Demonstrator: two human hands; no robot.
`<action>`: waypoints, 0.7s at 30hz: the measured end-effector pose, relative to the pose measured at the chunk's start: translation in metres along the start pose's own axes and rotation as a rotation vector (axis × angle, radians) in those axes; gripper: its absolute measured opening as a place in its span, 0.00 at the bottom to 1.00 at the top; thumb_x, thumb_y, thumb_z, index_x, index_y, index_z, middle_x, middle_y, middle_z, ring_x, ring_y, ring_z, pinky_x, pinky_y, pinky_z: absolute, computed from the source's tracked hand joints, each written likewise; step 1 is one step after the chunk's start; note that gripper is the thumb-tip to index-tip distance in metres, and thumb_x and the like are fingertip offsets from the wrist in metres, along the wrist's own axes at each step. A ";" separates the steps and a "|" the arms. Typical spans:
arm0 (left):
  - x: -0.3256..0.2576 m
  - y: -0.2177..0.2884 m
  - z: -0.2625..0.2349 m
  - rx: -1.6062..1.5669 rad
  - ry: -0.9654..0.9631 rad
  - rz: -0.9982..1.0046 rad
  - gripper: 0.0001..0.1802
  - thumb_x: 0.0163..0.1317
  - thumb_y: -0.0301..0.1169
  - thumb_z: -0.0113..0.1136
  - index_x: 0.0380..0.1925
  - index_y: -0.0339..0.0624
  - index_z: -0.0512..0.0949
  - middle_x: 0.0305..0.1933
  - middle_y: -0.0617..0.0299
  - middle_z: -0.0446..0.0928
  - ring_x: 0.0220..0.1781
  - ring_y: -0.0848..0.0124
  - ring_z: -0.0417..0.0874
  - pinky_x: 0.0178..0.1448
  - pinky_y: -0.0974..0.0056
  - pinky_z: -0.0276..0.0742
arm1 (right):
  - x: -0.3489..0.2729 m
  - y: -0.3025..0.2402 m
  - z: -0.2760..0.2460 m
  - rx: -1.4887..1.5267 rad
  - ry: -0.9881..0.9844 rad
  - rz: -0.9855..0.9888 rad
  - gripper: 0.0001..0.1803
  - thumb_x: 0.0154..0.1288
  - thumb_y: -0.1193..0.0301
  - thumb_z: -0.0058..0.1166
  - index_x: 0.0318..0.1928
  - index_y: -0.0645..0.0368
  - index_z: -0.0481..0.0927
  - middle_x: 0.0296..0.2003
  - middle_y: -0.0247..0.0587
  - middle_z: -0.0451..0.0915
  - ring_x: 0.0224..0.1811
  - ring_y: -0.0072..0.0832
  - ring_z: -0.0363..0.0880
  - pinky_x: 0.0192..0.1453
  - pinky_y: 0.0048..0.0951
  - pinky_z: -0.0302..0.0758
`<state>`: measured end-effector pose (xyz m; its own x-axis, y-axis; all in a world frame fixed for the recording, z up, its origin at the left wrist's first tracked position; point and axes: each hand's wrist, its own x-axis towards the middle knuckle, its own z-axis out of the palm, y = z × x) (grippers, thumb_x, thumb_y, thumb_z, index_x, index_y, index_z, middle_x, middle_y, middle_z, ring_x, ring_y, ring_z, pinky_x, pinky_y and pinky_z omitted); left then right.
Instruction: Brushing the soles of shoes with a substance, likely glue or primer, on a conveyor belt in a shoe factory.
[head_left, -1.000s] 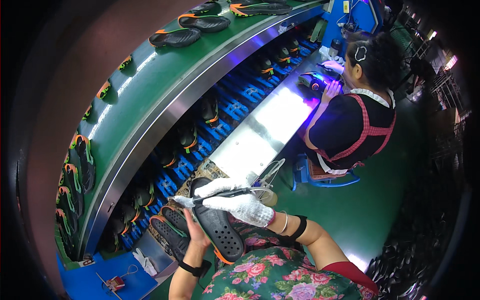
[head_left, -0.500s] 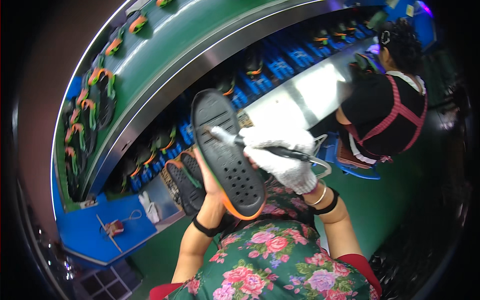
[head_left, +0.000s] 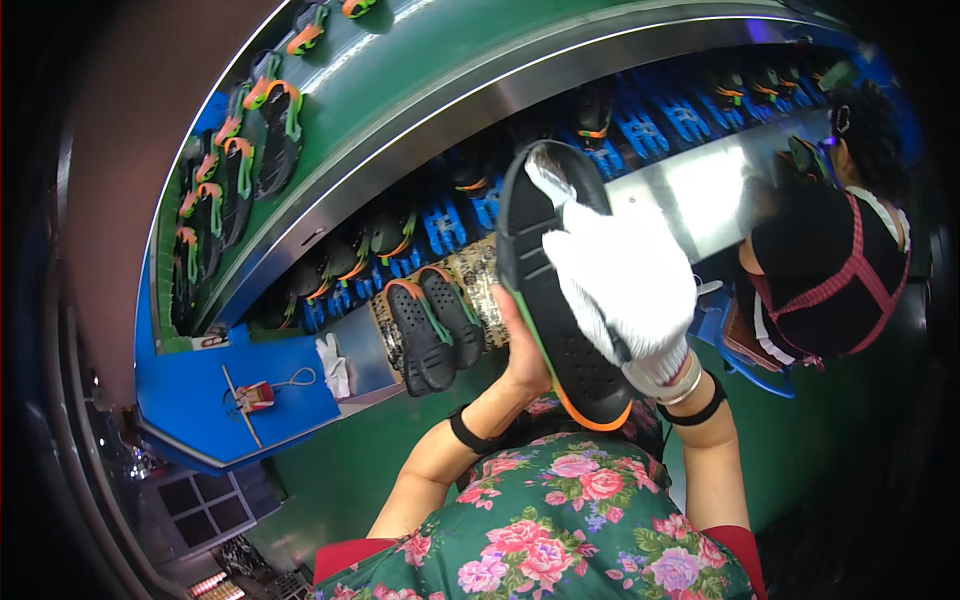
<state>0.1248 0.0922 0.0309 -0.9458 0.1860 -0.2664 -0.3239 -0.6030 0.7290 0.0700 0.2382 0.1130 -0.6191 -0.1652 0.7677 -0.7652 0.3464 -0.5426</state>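
Observation:
A black clog (head_left: 527, 235) with an orange and green edge is tilted up before me, its grooved face with round holes toward me. My left hand (head_left: 524, 352) grips its left side, thumb along the edge, the other fingers hidden behind. In a white knitted glove, my right hand (head_left: 628, 285) is closed round a pen-like tool (head_left: 549, 176) with a cord. The tool's pale, shiny tip lies over the far end of the clog; whether it touches cannot be made out. Beyond my left hand, a pair of black clogs (head_left: 420, 325) rests on a patterned pad.
A green conveyor belt (head_left: 400, 65) with clogs curves along the far left. Blue racks (head_left: 445, 225) holding clogs stand below it. A blue table (head_left: 185, 400) at left bears a small red item; a white glove (head_left: 332, 365) lies beside it. A co-worker (head_left: 825, 270) sits at right.
The tool's tip has moved from the clog's middle grooves to its far end. My right hand now covers more of the clog. The whole view has shifted, with things appearing further right.

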 end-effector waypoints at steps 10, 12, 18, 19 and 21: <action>0.017 -0.017 -0.022 -0.846 -0.438 0.048 0.58 0.64 0.83 0.26 0.76 0.48 0.65 0.72 0.60 0.72 0.71 0.61 0.74 0.76 0.54 0.68 | -0.017 0.000 -0.010 0.176 -0.096 0.086 0.14 0.55 0.78 0.71 0.44 0.59 0.90 0.41 0.43 0.90 0.41 0.37 0.88 0.47 0.35 0.83; 0.016 -0.007 -0.012 -0.112 -0.043 -0.009 0.58 0.64 0.82 0.25 0.76 0.48 0.64 0.73 0.59 0.71 0.72 0.61 0.73 0.77 0.53 0.67 | -0.017 0.003 -0.003 0.137 -0.082 0.041 0.14 0.55 0.78 0.71 0.45 0.59 0.90 0.42 0.44 0.90 0.41 0.37 0.88 0.47 0.35 0.83; 0.036 -0.021 -0.040 -0.236 0.094 0.177 0.49 0.73 0.74 0.21 0.82 0.55 0.52 0.80 0.61 0.61 0.79 0.61 0.65 0.84 0.54 0.55 | -0.016 0.002 0.004 0.222 -0.094 0.074 0.15 0.55 0.78 0.70 0.45 0.59 0.90 0.42 0.44 0.90 0.42 0.38 0.88 0.47 0.35 0.83; 0.035 -0.023 -0.042 -0.214 0.079 0.146 0.48 0.73 0.74 0.21 0.82 0.57 0.52 0.80 0.62 0.61 0.79 0.62 0.64 0.84 0.54 0.55 | -0.016 0.004 0.000 0.229 -0.095 0.088 0.15 0.55 0.78 0.70 0.46 0.59 0.90 0.42 0.44 0.90 0.42 0.38 0.88 0.47 0.36 0.83; 0.037 -0.027 -0.056 -0.204 0.011 0.111 0.48 0.73 0.74 0.22 0.81 0.57 0.54 0.80 0.64 0.61 0.80 0.64 0.62 0.83 0.55 0.55 | -0.017 0.003 0.000 0.230 -0.099 0.081 0.15 0.55 0.78 0.70 0.46 0.59 0.90 0.42 0.44 0.90 0.42 0.38 0.88 0.47 0.36 0.83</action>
<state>0.0995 0.0722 -0.0335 -0.9745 0.1020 -0.1997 -0.2054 -0.7636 0.6121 0.0781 0.2422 0.0978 -0.6856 -0.2390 0.6876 -0.7254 0.1445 -0.6730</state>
